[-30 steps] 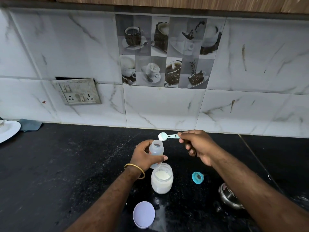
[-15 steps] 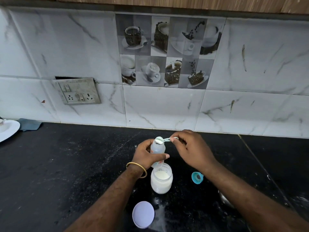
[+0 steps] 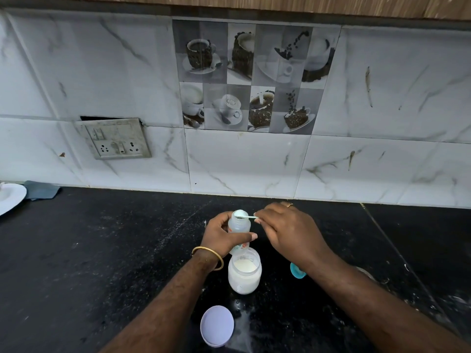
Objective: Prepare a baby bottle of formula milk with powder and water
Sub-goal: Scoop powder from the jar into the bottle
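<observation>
Head view: left hand is wrapped around the baby bottle, fingers and thumb curled round its body, holding it upright above the black counter. Bottle mouth is open, no teat on it. Gold bangle on the left wrist.

Right hand pinches the handle of a small scoop between fingertips; ring on one finger. Scoop bowl sits right at the bottle mouth, touching or just over the rim, can't tell which. White powder visible in it.

Open powder jar stands on the counter just below the bottle, white powder inside. Its round lid lies flat on the counter nearer the camera, apart from the jar. Teal teat cap lies to the right of the jar, partly hidden by the right forearm.

Far left: edge of a white plate and a grey cloth against the wall. Switch and socket panel on the tiled wall.
</observation>
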Demonstrator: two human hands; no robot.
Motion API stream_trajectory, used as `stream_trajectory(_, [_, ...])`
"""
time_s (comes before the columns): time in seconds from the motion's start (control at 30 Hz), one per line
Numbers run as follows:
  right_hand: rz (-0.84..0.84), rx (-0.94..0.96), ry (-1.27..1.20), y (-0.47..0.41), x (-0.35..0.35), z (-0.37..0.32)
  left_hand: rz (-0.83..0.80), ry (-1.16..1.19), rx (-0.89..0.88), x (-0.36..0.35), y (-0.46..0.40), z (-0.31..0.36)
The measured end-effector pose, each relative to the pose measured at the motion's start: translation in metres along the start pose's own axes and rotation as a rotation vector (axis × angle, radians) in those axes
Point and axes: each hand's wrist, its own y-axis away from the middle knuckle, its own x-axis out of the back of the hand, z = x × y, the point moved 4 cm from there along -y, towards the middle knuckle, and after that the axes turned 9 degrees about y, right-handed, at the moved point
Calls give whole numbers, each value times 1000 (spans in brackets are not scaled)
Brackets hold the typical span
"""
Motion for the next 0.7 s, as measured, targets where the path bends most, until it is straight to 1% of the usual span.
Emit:
stream_trajectory(0.3, [-64, -15, 14, -1, -1, 0, -17, 3, -1, 1, -1, -3])
stream_trajectory(0.7, [-8, -35, 47, 0, -1, -1, -29, 22, 11, 0, -4, -7])
